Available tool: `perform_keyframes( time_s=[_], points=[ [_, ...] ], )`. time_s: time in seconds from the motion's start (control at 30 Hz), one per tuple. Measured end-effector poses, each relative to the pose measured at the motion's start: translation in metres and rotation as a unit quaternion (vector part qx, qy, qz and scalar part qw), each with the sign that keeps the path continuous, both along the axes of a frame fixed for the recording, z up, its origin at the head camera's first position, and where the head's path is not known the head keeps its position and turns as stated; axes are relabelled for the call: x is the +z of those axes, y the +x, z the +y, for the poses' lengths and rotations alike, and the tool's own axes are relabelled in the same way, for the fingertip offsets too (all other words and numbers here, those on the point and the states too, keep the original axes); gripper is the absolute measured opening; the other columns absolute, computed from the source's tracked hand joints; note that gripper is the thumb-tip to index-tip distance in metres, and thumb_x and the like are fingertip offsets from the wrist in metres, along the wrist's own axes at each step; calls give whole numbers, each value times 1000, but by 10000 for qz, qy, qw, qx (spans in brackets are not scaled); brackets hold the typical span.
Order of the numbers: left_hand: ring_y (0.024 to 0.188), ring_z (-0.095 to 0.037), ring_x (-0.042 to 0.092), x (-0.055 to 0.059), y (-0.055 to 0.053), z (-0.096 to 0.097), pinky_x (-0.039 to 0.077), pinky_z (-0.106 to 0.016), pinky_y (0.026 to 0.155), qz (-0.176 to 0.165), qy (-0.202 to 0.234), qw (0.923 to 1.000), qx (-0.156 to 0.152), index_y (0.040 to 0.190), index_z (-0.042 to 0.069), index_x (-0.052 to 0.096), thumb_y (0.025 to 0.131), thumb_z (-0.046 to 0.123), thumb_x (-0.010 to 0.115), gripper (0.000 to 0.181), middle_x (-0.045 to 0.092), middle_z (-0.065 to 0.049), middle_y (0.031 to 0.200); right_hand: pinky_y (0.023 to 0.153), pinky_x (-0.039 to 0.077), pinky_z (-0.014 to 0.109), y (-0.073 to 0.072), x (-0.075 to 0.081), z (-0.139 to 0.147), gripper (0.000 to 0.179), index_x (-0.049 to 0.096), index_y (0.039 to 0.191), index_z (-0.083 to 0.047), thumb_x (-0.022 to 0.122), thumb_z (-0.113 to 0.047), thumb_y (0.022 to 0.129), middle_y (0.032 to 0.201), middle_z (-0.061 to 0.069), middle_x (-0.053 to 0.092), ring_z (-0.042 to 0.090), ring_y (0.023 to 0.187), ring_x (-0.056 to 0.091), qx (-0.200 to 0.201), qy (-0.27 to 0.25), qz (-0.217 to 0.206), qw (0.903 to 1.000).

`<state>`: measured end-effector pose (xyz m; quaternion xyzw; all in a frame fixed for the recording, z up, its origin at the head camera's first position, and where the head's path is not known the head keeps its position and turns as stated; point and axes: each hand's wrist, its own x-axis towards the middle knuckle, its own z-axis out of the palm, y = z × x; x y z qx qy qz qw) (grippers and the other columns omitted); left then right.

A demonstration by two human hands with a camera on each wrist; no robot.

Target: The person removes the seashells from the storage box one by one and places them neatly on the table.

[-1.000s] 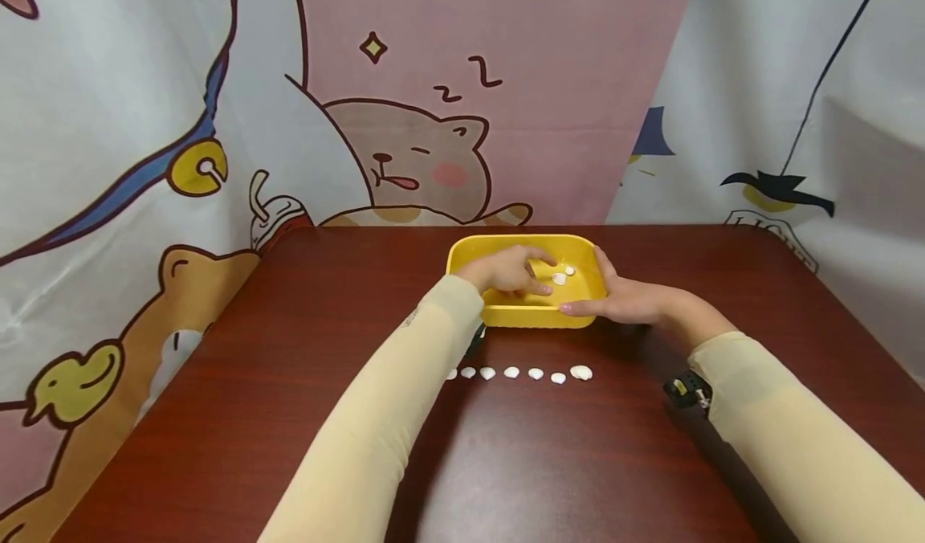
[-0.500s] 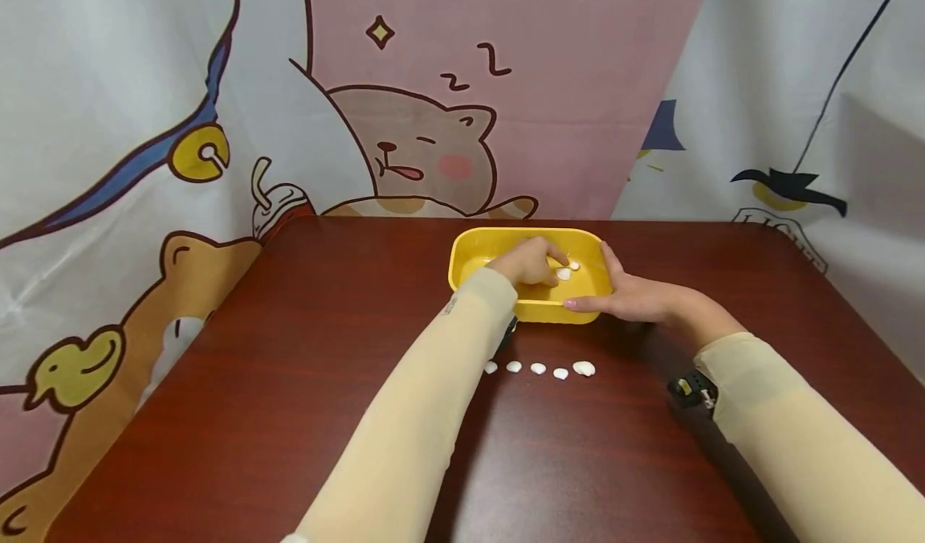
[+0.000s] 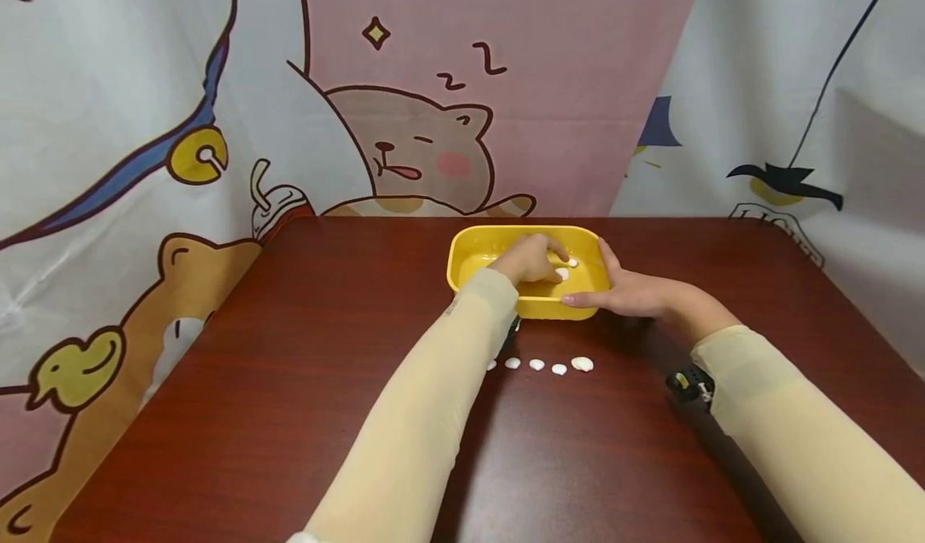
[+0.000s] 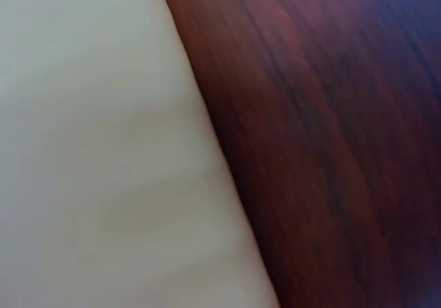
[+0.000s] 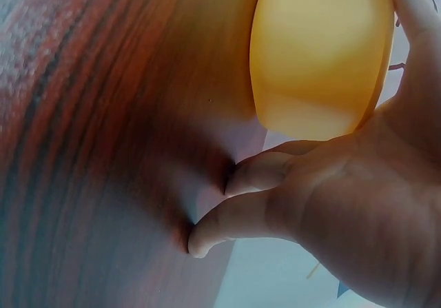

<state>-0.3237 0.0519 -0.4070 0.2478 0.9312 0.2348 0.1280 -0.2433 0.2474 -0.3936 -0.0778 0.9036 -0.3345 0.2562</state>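
Note:
A yellow plastic tub (image 3: 552, 308) stands near the back of the table. Inside it, toward the right, lie two small white seashells (image 3: 573, 263). My left hand (image 3: 531, 259) reaches down into the tub, thumb and forefinger spread apart right at the shells; its other fingers are hidden. My right hand (image 3: 636, 290) grips the tub's right end, thumb along the front rim and fingers around the side. In the right wrist view, two of its fingertips reach down to the tabletop beside the tub. The left wrist view holds only sleeve and table.
In front of the tub a row of white seashells (image 3: 536, 365) lies on the dark red-brown table (image 3: 347, 310), its largest shell (image 3: 581, 364) at the right end. My left sleeve (image 3: 412, 406) covers the row's left part. A printed cloth (image 3: 564, 125) hangs behind the table.
My left hand has shifted rightward inside the tub, closer to the shells, and its sleeve now covers more of the row. My right hand keeps its grip on the tub.

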Motion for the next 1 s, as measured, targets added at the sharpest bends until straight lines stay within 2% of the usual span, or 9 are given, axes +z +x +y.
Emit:
perform_keyframes(
  time_s=[0.3, 0.5, 0.63, 0.77, 0.83, 1.0],
  points=[
    [126, -19, 61, -2, -1, 3, 47, -30, 111, 10, -88, 9999, -110, 121, 18, 81, 100, 20, 77, 22, 72, 0, 139, 127, 13, 74, -1, -2, 0, 137, -43, 158, -15, 65, -69, 94, 173, 36, -4, 55, 158, 13, 9, -28, 2, 10000],
    [133, -17, 61, 0, -4, 4, 44, -28, 118, 420, -788, 9936, -698, 128, 18, 79, 102, 24, 74, 27, 72, 0, 140, 127, 14, 74, 0, 0, -1, 137, -41, 159, -13, 65, -70, 94, 171, 36, 0, 53, 155, 18, 53, 11, 40, 10000],
    [113, -17, 64, 3, -6, 3, 51, -25, 101, 375, -804, 9908, -1019, 133, 19, 77, 102, 23, 73, 31, 72, 0, 137, 127, 14, 74, 1, 2, -1, 137, -42, 158, -13, 65, -69, 94, 171, 37, -1, 54, 156, 17, 88, 27, 25, 10000],
    [95, -14, 59, 4, -6, 1, 50, -20, 83, 320, -593, 9913, -1134, 130, 17, 79, 100, 18, 76, 30, 74, -1, 132, 127, 15, 75, 1, 0, 1, 137, -43, 158, -15, 66, -68, 94, 172, 36, 0, 53, 156, 17, 57, -26, -20, 10000],
    [93, -13, 59, 4, -6, 0, 49, -19, 81, 355, -560, 9914, -1132, 127, 16, 80, 99, 17, 77, 28, 74, -1, 132, 127, 16, 75, 1, -1, 1, 137, -43, 158, -16, 66, -69, 94, 172, 35, 1, 53, 155, 17, 48, -31, -30, 10000],
    [101, -13, 62, 4, -5, -1, 51, -20, 89, 389, -563, 9923, -1032, 125, 16, 81, 98, 18, 79, 28, 74, -2, 132, 127, 15, 75, 0, -1, 1, 137, -43, 158, -16, 66, -70, 94, 172, 35, 0, 53, 156, 16, 17, -6, -14, 10000]
  ],
)
